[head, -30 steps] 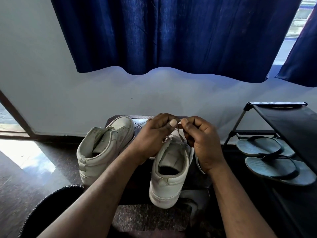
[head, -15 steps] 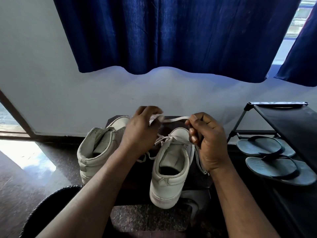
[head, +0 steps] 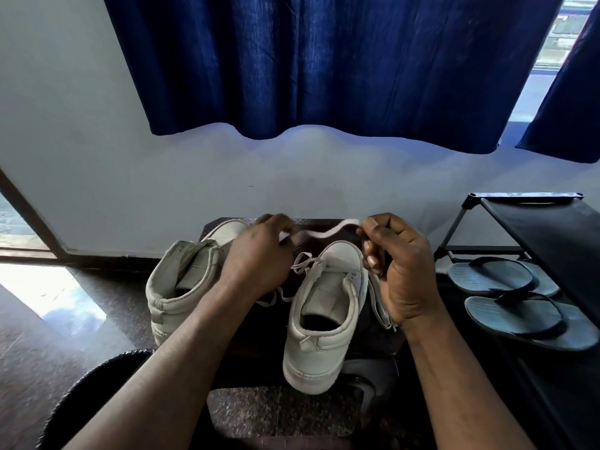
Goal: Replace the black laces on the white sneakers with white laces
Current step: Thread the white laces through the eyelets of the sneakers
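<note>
**— So, which step are you on?**

— Lacing, I'd say. My left grip (head: 259, 254) and right grip (head: 399, 271) each pinch the white lace (head: 328, 232). A slack span of it sags between them, over the toe of the near sneaker (head: 324, 336). That sneaker stands on the desk (head: 308, 243), below and between my grips. Loose white crossings lie at its eyelets, just under my left fingers. I see no black lace anywhere.

**— And the next move?**

— Probably draw out the slack, then feed a tip through the next eyelet. The end at my left grip is blurred, so I cannot tell whether I hold the tip itself. A pale strand also hangs below my right palm, perhaps more of the same lace.

**— Any room to work?**

— Plenty above, and between my grips. The other sneaker (head: 181, 287) sits close beneath my left grip and would catch a low pull leftward. The desk's far edge lies just beyond my fingers. The shoe rack (head: 548, 222) and its sandals (head: 500, 276) stand off beyond my right grip.
</note>
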Tool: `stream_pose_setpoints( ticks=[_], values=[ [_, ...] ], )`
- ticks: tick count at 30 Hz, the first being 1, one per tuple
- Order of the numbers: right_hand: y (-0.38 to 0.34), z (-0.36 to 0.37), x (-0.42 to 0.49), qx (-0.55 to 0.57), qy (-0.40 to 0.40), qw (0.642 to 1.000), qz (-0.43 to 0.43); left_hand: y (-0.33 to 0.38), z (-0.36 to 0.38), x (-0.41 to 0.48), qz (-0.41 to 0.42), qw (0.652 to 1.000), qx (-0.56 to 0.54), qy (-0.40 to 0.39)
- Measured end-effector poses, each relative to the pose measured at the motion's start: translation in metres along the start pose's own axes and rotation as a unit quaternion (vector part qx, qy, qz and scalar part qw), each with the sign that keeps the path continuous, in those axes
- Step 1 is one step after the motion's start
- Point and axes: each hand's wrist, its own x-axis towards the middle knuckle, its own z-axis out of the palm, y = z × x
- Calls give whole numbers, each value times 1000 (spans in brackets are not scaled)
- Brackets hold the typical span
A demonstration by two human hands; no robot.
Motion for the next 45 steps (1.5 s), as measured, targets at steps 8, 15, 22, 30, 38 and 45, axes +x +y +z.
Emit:
stream_pose_setpoints(
  ticks=[8,15,22,30,38,45],
  values=[
    [7,4,-1,-66,-27,997,-11,29,10,-13,68,943,-305,-118],
    [9,-5,1,-78,-13,997,-6,11,2,-5,-14,999,27,-11],
    [18,0,1,-135,-21,991,3,25,11,-11,40,929,-338,-144],
    [15,-9,-6,-356,-8,934,31,26,12,-11,-20,948,-292,-126],
    [21,-1,-14,-213,-20,974,76,24,-2,-9,-95,941,-285,-156],
    [16,1,-21,-367,-113,919,87,24,-5,-9,-135,916,-343,-159]
  ],
)
